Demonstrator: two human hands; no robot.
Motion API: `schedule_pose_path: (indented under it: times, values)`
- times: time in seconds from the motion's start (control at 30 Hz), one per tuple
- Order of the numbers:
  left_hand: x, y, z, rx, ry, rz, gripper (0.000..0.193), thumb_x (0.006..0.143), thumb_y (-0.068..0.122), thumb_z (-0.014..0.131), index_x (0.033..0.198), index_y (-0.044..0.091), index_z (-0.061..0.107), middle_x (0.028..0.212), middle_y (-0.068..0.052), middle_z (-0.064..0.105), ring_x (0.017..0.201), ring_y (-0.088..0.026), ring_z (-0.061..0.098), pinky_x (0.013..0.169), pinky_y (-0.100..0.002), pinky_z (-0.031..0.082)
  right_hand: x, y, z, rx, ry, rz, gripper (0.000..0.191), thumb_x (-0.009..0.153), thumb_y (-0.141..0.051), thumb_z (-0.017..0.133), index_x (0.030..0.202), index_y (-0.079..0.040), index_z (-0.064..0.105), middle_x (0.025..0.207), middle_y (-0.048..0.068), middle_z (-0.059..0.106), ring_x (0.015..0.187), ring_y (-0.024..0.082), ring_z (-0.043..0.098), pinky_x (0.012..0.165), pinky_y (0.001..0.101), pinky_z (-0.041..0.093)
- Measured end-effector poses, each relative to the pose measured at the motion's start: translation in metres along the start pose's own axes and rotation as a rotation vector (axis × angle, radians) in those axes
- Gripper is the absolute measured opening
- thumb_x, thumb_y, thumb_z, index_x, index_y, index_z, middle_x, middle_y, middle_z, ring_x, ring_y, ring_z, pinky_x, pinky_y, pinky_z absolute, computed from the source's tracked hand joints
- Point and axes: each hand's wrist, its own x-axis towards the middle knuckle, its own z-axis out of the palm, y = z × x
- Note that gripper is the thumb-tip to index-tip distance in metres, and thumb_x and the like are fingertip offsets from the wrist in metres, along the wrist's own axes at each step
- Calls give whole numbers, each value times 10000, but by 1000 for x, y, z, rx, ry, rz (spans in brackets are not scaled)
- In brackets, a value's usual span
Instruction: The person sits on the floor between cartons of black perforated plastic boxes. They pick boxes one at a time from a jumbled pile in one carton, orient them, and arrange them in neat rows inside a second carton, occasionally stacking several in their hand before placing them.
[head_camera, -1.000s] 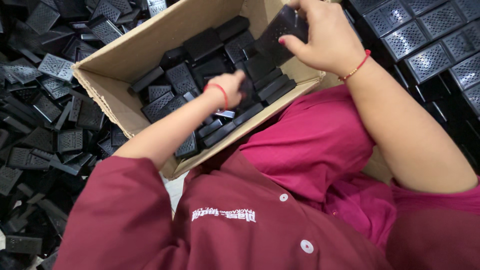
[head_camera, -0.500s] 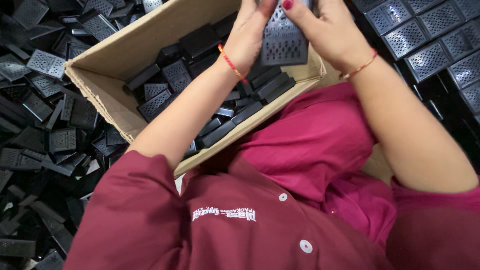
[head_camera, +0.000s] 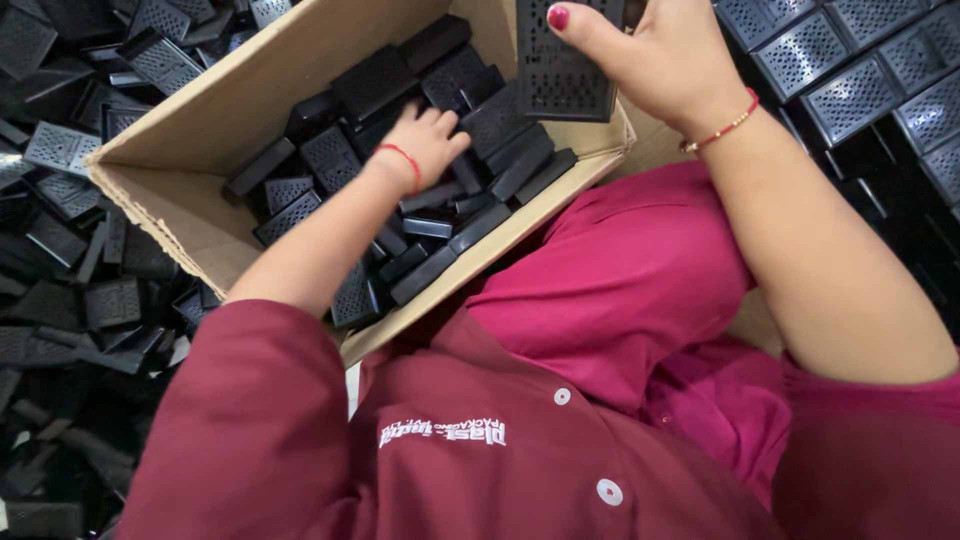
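My right hand (head_camera: 665, 65) holds a black perforated plastic box (head_camera: 563, 62) above the near rim of a cardboard carton (head_camera: 190, 200). My left hand (head_camera: 425, 140) is down inside the carton, fingers curled over the loose black perforated parts (head_camera: 370, 90) piled there; whether it grips one I cannot tell. A red thread band sits on each wrist. My red sleeves and shirt fill the lower half of the view.
A heap of loose black perforated parts (head_camera: 70, 230) lies left of the carton. Neat rows of the same black boxes (head_camera: 850, 60) are stacked at the upper right.
My left hand has let go of the box held by both hands and dropped back into the carton. My right hand keeps the box, now nearer the carton's rim.
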Motion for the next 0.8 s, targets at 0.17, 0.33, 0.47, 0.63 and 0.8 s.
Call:
schedule_pose_path:
  times: [0.17,0.33,0.47,0.63,0.8]
  values:
    - [4,-35,-29,-490,-58,-144,395,935,358,752,1200,106,604,1238,-164,665,1205,-395,623,1000,-511,513,2,3,-3,115,-45,-34,319,1086,-245,716,1235,33,667,1084,27,703,995,99,671,895,297,582]
    - [37,-21,-13,-713,-20,-337,547,940,411,739,1298,53,529,1230,-303,624,1142,-470,631,978,-490,519,3,1,-2,196,-61,5,319,1078,-240,698,1244,31,666,1091,13,704,1006,92,677,905,294,583]
    - [71,16,11,-549,106,-394,672,844,393,787,1321,2,521,1309,-360,517,1132,-526,571,952,-502,495,5,0,-4,90,-35,-34,340,1076,-259,717,1206,47,645,1061,19,683,971,94,652,873,289,564]
    - [96,24,5,-646,-136,-569,838,745,448,814,1380,24,469,1340,-326,502,1184,-475,572,991,-462,491,4,5,-4,125,-38,11,346,1105,-258,744,1260,37,653,1117,21,703,1016,95,677,919,291,587]
    - [79,31,-8,-822,-74,-513,884,777,461,774,1449,11,417,1219,-284,647,1164,-442,648,1013,-460,527,6,10,-1,257,-47,11,352,1092,-234,760,1266,48,644,1124,22,694,1026,98,667,931,296,586]
